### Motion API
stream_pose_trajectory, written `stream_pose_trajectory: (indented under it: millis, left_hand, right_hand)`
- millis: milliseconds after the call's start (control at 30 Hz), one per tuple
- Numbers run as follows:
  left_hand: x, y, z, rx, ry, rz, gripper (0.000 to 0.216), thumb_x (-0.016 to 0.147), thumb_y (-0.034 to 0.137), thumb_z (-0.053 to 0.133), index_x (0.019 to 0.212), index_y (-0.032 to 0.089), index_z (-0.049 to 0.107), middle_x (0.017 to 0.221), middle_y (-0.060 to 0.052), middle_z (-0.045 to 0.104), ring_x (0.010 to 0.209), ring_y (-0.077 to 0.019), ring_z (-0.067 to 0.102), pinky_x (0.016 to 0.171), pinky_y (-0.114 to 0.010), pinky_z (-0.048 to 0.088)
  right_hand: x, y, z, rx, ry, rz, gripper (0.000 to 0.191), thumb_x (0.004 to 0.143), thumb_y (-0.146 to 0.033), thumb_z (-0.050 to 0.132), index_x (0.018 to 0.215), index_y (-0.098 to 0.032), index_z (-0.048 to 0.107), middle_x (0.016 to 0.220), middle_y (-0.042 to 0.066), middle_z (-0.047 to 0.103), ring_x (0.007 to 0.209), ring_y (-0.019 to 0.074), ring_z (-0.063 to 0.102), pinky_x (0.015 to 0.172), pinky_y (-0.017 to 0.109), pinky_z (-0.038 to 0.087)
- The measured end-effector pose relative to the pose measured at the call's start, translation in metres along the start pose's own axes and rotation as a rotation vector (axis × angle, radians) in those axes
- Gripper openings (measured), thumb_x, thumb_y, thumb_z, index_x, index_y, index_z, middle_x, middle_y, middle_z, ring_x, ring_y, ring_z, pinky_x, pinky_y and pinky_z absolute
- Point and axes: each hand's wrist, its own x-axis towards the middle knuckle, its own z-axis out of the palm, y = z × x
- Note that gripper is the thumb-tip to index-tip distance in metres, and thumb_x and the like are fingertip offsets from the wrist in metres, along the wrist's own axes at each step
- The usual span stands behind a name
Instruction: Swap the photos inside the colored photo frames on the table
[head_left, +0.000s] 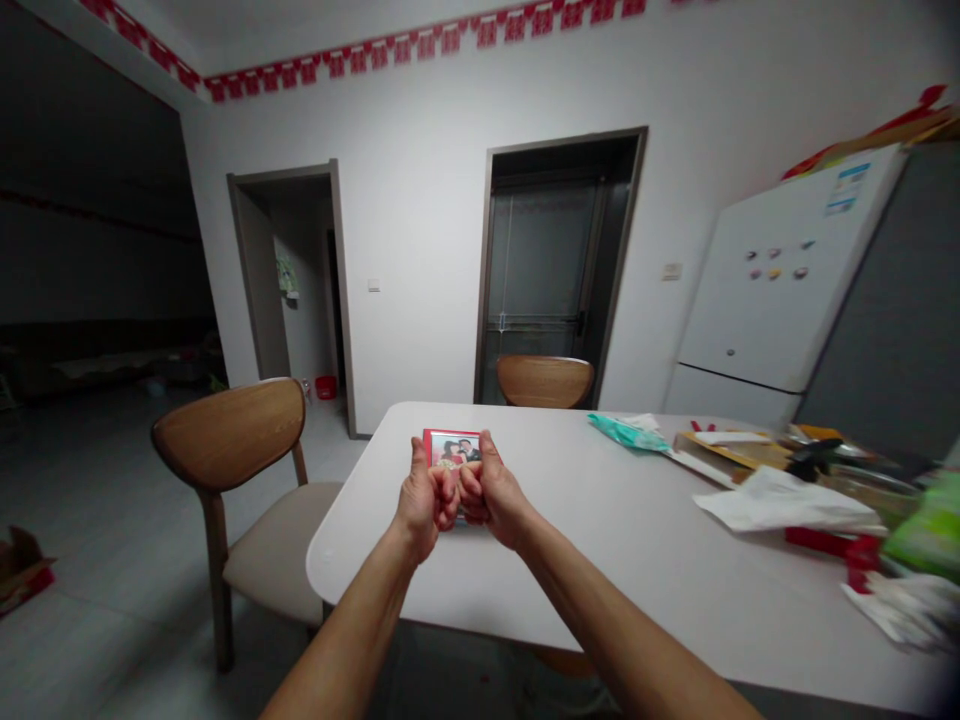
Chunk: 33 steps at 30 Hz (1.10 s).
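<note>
A small red-bordered photo card [452, 449] showing people is held upright just above the white table [600, 560]. My left hand [424, 500] grips its left side, fingers curled and thumb up along the edge. My right hand [491, 492] grips its right side the same way. The knuckles of both hands meet in front of the card and hide its lower half.
A wooden chair [232, 440] stands at the table's left end and another chair [544, 380] at the far side. Papers [780, 500], a teal bag [628, 432], red items and green packaging crowd the table's right part. A white fridge [787, 290] stands at right.
</note>
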Motion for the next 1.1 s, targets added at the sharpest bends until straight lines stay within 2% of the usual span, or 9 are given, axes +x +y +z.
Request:
stream_pose_trajectory:
  millis: [100, 267, 367, 500, 633, 767, 867, 967, 1100]
  left_hand:
    - [0.005, -0.006, -0.005, 0.007, 0.044, -0.021, 0.064, 0.066, 0.074, 0.02, 0.039, 0.018, 0.035, 0.026, 0.004, 0.035, 0.023, -0.003, 0.023, 0.032, -0.017, 0.009]
    - [0.018, -0.036, -0.033, -0.003, 0.219, -0.067, 0.057, 0.068, 0.068, 0.033, 0.048, 0.015, 0.043, 0.036, 0.004, 0.045, 0.029, -0.0033, 0.035, 0.034, -0.015, 0.019]
    - [0.026, -0.059, -0.052, -0.021, 0.317, -0.107, 0.043, 0.072, 0.054, 0.045, 0.06, 0.013, 0.05, 0.046, 0.001, 0.052, 0.035, -0.0053, 0.045, 0.037, -0.015, 0.028]
    - [0.03, -0.08, -0.06, -0.057, 0.356, -0.063, 0.025, 0.07, 0.038, 0.057, 0.07, 0.013, 0.053, 0.06, -0.003, 0.06, 0.049, -0.0099, 0.055, 0.045, -0.019, 0.039]
    - [0.019, -0.084, -0.047, -0.09, 0.353, 0.112, 0.023, 0.069, 0.032, 0.058, 0.085, 0.016, 0.055, 0.079, -0.003, 0.064, 0.069, -0.0139, 0.059, 0.061, -0.024, 0.045]
    - [-0.012, -0.076, -0.025, -0.026, 0.372, 0.227, 0.029, 0.065, 0.03, 0.062, 0.089, 0.016, 0.057, 0.083, -0.004, 0.065, 0.079, -0.0187, 0.059, 0.069, -0.027, 0.045]
    - [-0.046, -0.067, -0.006, 0.342, 0.331, 0.361, 0.025, 0.067, 0.03, 0.059, 0.088, 0.016, 0.061, 0.085, -0.005, 0.066, 0.08, -0.0215, 0.059, 0.074, -0.031, 0.045]
    - [-0.074, -0.068, 0.005, 0.743, 0.129, 0.531, 0.032, 0.07, 0.025, 0.055, 0.102, 0.021, 0.058, 0.099, -0.006, 0.063, 0.09, -0.0234, 0.057, 0.08, -0.032, 0.044]
    - [-0.092, -0.09, -0.002, 1.121, -0.213, 0.876, 0.053, 0.072, 0.018, 0.051, 0.122, 0.026, 0.037, 0.117, -0.007, 0.052, 0.101, -0.0236, 0.053, 0.085, -0.033, 0.044]
  right_hand:
    - [0.012, 0.008, -0.006, -0.265, 0.088, -0.068, 0.059, 0.068, -0.071, 0.016, 0.038, -0.021, 0.026, 0.031, -0.006, 0.025, 0.028, 0.0055, 0.02, 0.032, 0.021, 0.017]
    - [0.038, 0.032, -0.042, -1.25, 0.39, -0.323, 0.034, 0.073, -0.047, 0.043, 0.06, -0.017, 0.054, 0.062, 0.004, 0.054, 0.063, 0.0156, 0.05, 0.058, 0.027, 0.036]
    - [0.044, 0.045, -0.06, -1.591, 0.337, -0.344, 0.028, 0.063, -0.03, 0.058, 0.089, -0.018, 0.057, 0.091, 0.007, 0.055, 0.088, 0.0209, 0.047, 0.073, 0.031, 0.035]
    - [0.029, 0.058, -0.057, -1.635, 0.228, -0.381, 0.022, 0.064, -0.019, 0.056, 0.086, -0.018, 0.057, 0.092, 0.006, 0.054, 0.088, 0.0193, 0.046, 0.075, 0.03, 0.035]
    - [-0.001, 0.058, -0.044, -1.453, 0.088, -0.478, 0.02, 0.066, -0.025, 0.056, 0.084, -0.019, 0.057, 0.093, 0.006, 0.055, 0.088, 0.0191, 0.048, 0.077, 0.031, 0.036]
    - [-0.026, 0.037, -0.049, -0.953, 0.296, -0.428, 0.041, 0.07, -0.039, 0.05, 0.106, -0.019, 0.051, 0.11, 0.009, 0.051, 0.102, 0.0215, 0.045, 0.087, 0.036, 0.034]
    - [-0.044, 0.018, -0.056, -0.553, 0.436, -0.229, 0.056, 0.072, -0.05, 0.042, 0.12, -0.021, 0.038, 0.118, 0.01, 0.047, 0.105, 0.0225, 0.046, 0.08, 0.036, 0.04]
    - [-0.068, 0.011, -0.058, -0.241, 0.401, -0.115, 0.057, 0.073, -0.054, 0.038, 0.122, -0.026, 0.034, 0.118, 0.009, 0.049, 0.101, 0.0227, 0.05, 0.069, 0.034, 0.045]
    - [-0.095, 0.016, -0.054, 0.011, 0.296, 0.004, 0.049, 0.072, -0.05, 0.039, 0.108, -0.017, 0.049, 0.1, 0.013, 0.06, 0.087, 0.0243, 0.058, 0.065, 0.034, 0.047]
